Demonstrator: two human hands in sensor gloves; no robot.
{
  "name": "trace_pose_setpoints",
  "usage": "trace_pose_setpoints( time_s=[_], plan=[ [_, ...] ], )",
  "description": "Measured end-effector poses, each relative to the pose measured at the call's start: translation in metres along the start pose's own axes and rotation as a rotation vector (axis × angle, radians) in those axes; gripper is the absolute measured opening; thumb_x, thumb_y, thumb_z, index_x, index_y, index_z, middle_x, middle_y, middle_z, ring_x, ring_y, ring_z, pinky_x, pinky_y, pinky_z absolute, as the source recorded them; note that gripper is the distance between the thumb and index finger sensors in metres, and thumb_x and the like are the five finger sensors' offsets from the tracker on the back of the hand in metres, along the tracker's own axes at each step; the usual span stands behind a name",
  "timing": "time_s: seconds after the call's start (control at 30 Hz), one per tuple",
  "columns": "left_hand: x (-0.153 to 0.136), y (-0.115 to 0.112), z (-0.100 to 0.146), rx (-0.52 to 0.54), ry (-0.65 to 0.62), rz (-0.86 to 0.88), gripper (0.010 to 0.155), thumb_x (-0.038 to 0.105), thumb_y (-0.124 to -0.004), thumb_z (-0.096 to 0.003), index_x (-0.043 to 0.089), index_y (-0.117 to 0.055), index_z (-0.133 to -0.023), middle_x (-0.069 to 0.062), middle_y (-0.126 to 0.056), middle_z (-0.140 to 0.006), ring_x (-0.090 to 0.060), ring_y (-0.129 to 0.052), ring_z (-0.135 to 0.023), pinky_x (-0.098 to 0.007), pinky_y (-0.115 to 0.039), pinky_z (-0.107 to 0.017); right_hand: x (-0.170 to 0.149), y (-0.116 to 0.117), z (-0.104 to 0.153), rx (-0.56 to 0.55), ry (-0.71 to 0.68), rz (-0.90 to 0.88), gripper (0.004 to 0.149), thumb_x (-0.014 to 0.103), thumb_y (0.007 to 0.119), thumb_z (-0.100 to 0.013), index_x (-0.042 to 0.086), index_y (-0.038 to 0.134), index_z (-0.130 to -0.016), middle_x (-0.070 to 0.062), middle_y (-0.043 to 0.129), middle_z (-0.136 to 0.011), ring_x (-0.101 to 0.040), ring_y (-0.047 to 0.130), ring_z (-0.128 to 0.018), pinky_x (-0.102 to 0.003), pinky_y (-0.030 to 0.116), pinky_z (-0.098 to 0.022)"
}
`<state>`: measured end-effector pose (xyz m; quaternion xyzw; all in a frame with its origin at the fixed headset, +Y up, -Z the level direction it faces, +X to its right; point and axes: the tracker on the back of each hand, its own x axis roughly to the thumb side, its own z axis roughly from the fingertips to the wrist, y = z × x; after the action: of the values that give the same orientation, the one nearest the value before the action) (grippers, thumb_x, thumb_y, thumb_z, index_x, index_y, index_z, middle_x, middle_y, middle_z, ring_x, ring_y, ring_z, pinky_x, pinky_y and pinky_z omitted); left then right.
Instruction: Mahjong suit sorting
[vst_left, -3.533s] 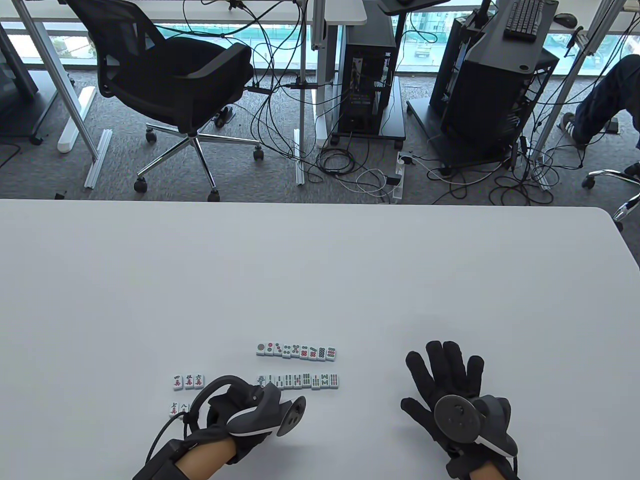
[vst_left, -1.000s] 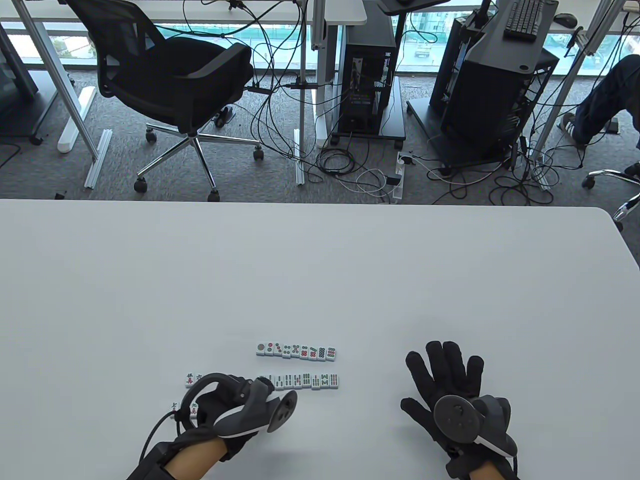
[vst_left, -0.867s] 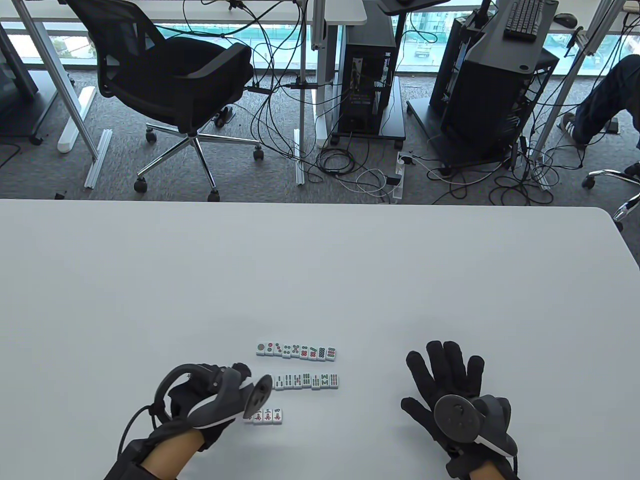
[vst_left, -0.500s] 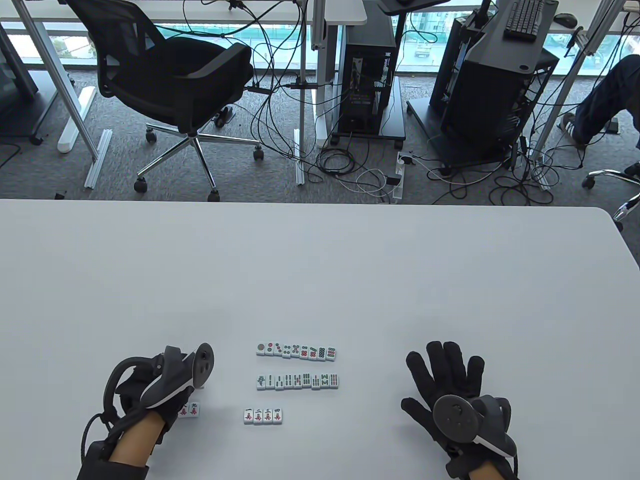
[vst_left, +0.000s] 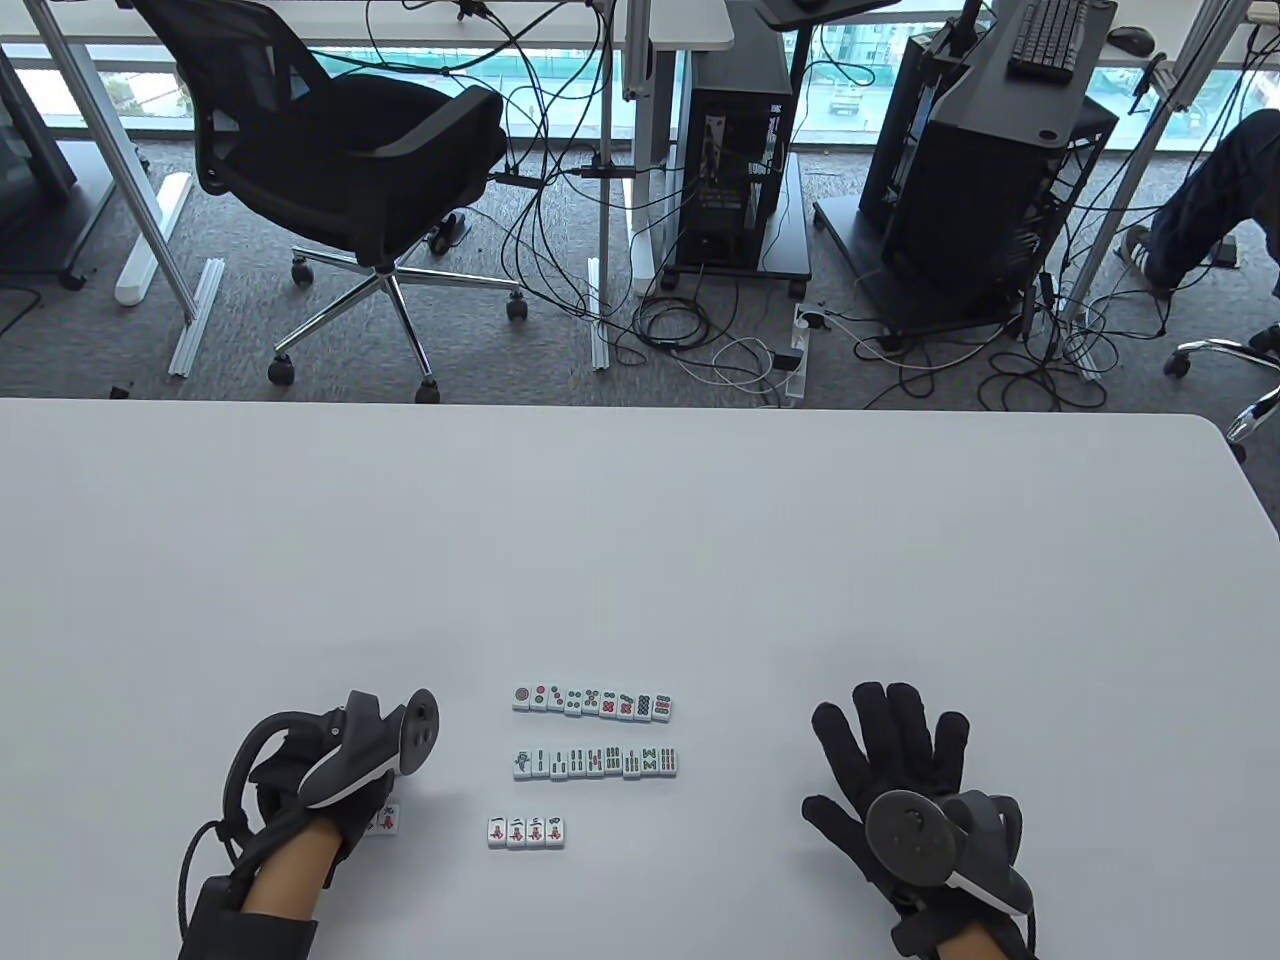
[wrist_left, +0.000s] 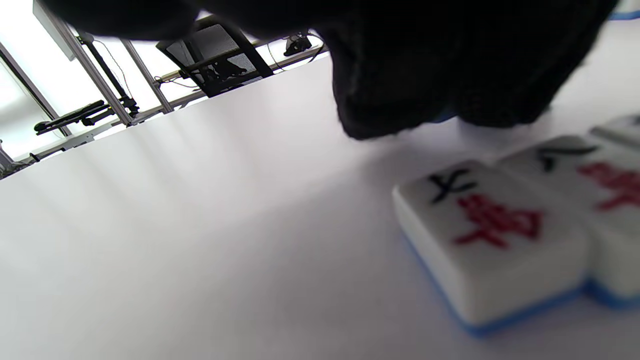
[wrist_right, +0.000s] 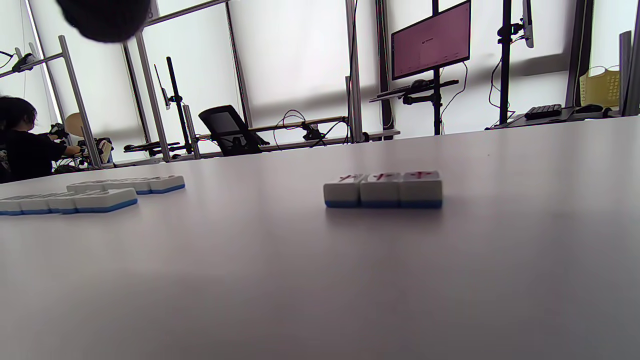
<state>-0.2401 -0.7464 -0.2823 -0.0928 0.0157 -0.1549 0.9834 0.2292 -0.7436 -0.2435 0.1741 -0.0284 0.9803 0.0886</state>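
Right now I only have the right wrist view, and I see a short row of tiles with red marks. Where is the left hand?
Observer: The left hand is well to the left of that short row, over some loose tiles that peek out at its right edge.
Operator: What suit are those loose ones?
Observer: The left wrist view shows two side by side, face up, each with a black character above a red one, like the short row.
Operator: Is the hand holding one?
Observer: I cannot tell. Its fingers are curled just beyond those two tiles and hide whatever is under them.
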Motion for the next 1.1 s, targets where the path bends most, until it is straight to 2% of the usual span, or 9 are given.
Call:
trace_pose_setpoints(
  time_s=[0.1,0.23,0.4,0.57,0.73,0.87,1.1],
  plan=[
    [0.004,0.019,0.011,0.080,-0.021,0.072,0.062,0.052,-0.089,-0.0276,0.017,-0.086,-0.078,0.017,-0.100,-0.034,-0.004,-0.091,-0.006,-0.034,-0.086,-0.020,0.000,0.000,0.000,0.000,-0.001,-0.003,0.077,0.062,0.058,-0.051,0.035,0.015,-0.110,-0.009,0.005,-0.117,-0.038,-0.003,-0.104,-0.070,0.006,-0.071],
    [0.027,0.048,0.027,0.178,-0.115,0.157,0.062,0.054,-0.089,-0.0276,0.016,-0.087,-0.077,0.018,-0.100,-0.033,-0.004,-0.091,-0.004,-0.033,-0.086,-0.018,0.001,0.000,0.000,0.001,-0.002,0.002,0.077,0.062,0.058,-0.051,0.036,0.015,-0.110,-0.009,0.004,-0.117,-0.039,-0.002,-0.104,-0.070,0.006,-0.071],
    [0.079,0.071,0.047,0.239,-0.283,0.229,0.062,0.055,-0.089,-0.0275,0.016,-0.088,-0.076,0.018,-0.100,-0.031,-0.003,-0.090,-0.002,-0.033,-0.086,-0.017,0.001,0.000,0.001,-0.002,-0.002,0.007,0.077,0.061,0.058,-0.051,0.035,0.015,-0.110,-0.009,0.005,-0.117,-0.039,-0.002,-0.104,-0.070,0.006,-0.070],
    [0.129,0.066,0.054,0.174,-0.417,0.161,0.062,0.055,-0.089,-0.0276,0.016,-0.088,-0.076,0.018,-0.099,-0.030,-0.003,-0.089,-0.002,-0.033,-0.086,-0.016,0.002,0.000,0.001,-0.002,-0.010,0.006,0.077,0.061,0.058,-0.051,0.035,0.015,-0.110,-0.009,0.004,-0.117,-0.039,-0.002,-0.104,-0.070,0.006,-0.071],
    [0.163,0.048,0.051,0.150,-0.452,-0.004,0.062,0.054,-0.089,-0.0268,0.017,-0.088,-0.076,0.019,-0.099,-0.029,-0.003,-0.089,-0.001,-0.032,-0.086,-0.016,0.002,0.000,0.001,-0.005,-0.015,0.007,0.077,0.061,0.058,-0.051,0.035,0.015,-0.110,-0.009,0.004,-0.117,-0.039,-0.003,-0.104,-0.070,0.006,-0.071],
    [0.172,0.039,0.049,0.120,-0.466,-0.064,0.061,0.055,-0.089,-0.0264,0.018,-0.088,-0.076,0.019,-0.099,-0.029,-0.003,-0.089,-0.001,-0.032,-0.086,-0.015,0.002,0.001,0.001,-0.005,-0.017,-0.001,0.077,0.061,0.058,-0.051,0.036,0.015,-0.110,-0.009,0.004,-0.117,-0.039,-0.003,-0.104,-0.070,0.006,-0.071],
    [0.170,0.034,0.047,0.094,-0.440,-0.113,0.063,0.056,-0.088,-0.0269,0.019,-0.087,-0.078,0.018,-0.099,-0.030,-0.003,-0.089,-0.001,-0.033,-0.086,-0.016,0.002,0.001,0.001,0.003,-0.015,0.001,0.077,0.061,0.058,-0.051,0.036,0.015,-0.110,-0.009,0.004,-0.118,-0.039,-0.003,-0.104,-0.070,0.006,-0.071]
  ],
)
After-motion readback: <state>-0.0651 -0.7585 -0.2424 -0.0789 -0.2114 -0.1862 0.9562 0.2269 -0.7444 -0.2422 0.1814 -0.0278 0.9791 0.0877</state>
